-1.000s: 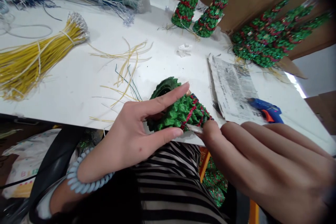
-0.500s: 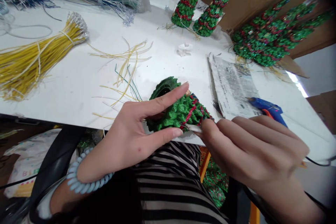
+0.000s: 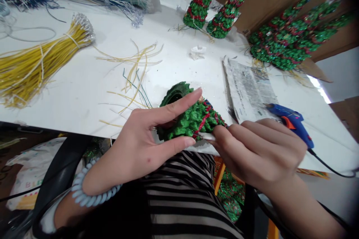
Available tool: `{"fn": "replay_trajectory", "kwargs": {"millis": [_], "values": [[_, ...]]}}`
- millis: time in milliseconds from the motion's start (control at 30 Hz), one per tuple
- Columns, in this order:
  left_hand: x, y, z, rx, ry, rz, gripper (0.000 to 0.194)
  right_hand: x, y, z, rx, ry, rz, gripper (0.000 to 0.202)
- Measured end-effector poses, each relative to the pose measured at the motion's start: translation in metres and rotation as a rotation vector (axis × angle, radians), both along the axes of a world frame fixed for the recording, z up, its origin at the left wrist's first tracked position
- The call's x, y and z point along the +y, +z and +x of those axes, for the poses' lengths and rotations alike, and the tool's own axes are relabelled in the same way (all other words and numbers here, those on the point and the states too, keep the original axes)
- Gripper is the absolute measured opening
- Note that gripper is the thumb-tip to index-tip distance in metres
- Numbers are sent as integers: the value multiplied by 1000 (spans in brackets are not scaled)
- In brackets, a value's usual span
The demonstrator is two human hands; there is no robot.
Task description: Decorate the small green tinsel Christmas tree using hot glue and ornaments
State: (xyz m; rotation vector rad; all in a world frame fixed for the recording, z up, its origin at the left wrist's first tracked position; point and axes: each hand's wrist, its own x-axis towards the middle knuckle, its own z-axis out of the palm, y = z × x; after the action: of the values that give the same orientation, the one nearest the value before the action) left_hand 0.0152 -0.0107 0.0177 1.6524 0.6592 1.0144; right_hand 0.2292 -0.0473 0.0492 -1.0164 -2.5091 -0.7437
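A green toy tree (image 3: 190,117) with red trim lies on its side at the near edge of a white table (image 3: 92,86), its hollow base facing left. The left hand (image 3: 134,142) grasps it between spread thumb and fingers, apparently to steady it and leave its side reachable. The right hand (image 3: 260,153) pinches a thin, pale tool (image 3: 206,136) close to its tip, probably for fine control, with that tip against the tree. A blue glue gun (image 3: 287,112) rests with its nozzle over folded newspaper (image 3: 249,93), perhaps to catch drips.
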Motion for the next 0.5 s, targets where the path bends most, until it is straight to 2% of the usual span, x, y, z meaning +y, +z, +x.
{"fn": "replay_trajectory", "kwargs": {"millis": [267,500], "values": [[1,-1,-1,12,9,31,65,2,-4,1,25,-10,-25,9],[1,0,-1,30,3,34,63,7,-9,2,12,12,36,12]]}}
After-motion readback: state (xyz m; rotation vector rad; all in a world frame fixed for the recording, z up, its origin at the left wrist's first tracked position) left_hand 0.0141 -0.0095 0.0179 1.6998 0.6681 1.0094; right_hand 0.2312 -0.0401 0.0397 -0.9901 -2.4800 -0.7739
